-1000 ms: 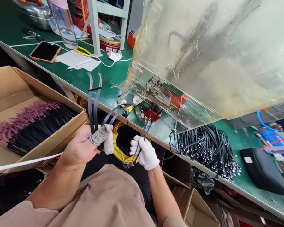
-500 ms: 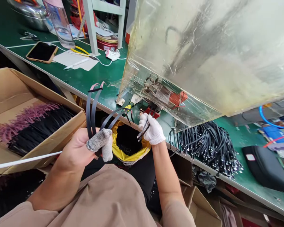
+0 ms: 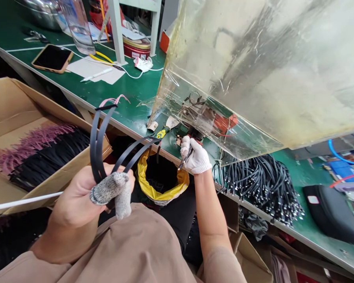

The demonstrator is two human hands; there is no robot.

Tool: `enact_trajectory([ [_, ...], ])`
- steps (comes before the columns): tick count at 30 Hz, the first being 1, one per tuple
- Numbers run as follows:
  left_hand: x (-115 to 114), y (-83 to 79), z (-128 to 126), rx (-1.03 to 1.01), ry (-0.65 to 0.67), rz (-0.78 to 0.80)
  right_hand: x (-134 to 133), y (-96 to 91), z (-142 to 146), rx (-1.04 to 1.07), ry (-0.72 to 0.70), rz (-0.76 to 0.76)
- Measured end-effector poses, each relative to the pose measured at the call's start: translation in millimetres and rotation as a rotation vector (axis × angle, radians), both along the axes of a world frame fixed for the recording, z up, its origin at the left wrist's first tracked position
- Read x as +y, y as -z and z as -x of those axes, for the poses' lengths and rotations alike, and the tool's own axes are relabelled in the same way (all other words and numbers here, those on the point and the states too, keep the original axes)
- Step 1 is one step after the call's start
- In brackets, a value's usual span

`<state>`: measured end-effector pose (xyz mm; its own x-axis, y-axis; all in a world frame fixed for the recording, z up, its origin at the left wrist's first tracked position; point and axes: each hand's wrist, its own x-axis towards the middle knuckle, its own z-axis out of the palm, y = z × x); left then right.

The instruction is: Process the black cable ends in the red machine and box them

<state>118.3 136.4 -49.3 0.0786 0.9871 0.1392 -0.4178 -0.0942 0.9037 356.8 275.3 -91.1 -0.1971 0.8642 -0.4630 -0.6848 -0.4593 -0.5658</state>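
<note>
Black cables (image 3: 96, 145), bent in long double loops at 9 o'clock from frame centre, gathered in one fist above a cardboard box (image 3: 26, 110). Along the top and right of the frame, a long green workbench (image 3: 129, 102), its edge running from 9 o'clock down to 4 o'clock. Overhanging the bench at 2 o'clock, a big scuffed clear plastic sheet (image 3: 253, 59), with a red device (image 3: 224, 125) and tangled wires behind it. Inside the box, a thick row of black cable ends (image 3: 50, 157) beside a band of pink wires (image 3: 38, 139). On the bench at 4 o'clock, a large heap of thin dark cables (image 3: 262, 188) with pale metal tips. At 6 o'clock, a yellow plastic bag (image 3: 143, 177) folded over the rim of a dark opening, just below the bench edge. Farther off at 11 o'clock, a phone (image 3: 52, 58), a sheet of white paper (image 3: 96, 70) and a round red tin (image 3: 137, 51).

Left hand (image 3: 76, 200), bare but for a gray knit finger cover (image 3: 110, 192), curled shut around the cables, thumb and fingers pressed together. Right hand (image 3: 196, 157), in a white cotton glove, near the bench edge at 4 o'clock, fingers closed in a pinch on a thin dark cable end (image 3: 184, 159). Pink wire tips (image 3: 112, 100) poking from the top of the loops.
</note>
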Motion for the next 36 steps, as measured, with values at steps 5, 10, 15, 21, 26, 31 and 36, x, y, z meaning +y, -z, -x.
enact_trajectory([
  [5,4.3,-20.1,-3.8,0.042,0.071,-0.093,2.7,0.0,-1.1,0.014,-0.007,0.016],
  [10,-0.2,-18.4,-2.7,0.084,0.098,-0.014,-3.5,2.8,-5.4,0.041,-0.044,-0.035],
  [15,-4.8,4.1,-5.5,0.161,0.195,0.109,-46.9,43.9,-16.6,0.005,-0.422,-0.046],
  [21,-11.4,66.5,-16.7,0.55,0.482,0.333,-89.6,109.4,6.0,0.144,-0.497,0.006],
  [26,-21.9,112.8,-25.3,0.668,0.597,0.467,-75.5,134.9,27.5,0.061,-0.074,0.132],
  [31,-28.6,131.8,-32.0,0.677,0.64,0.493,-56.6,157.0,33.1,-0.379,0.177,0.293],
  [36,-38.5,117.4,-19.7,0.674,0.662,0.3,-45.9,166.8,17.1,-0.534,0.194,0.282],
])
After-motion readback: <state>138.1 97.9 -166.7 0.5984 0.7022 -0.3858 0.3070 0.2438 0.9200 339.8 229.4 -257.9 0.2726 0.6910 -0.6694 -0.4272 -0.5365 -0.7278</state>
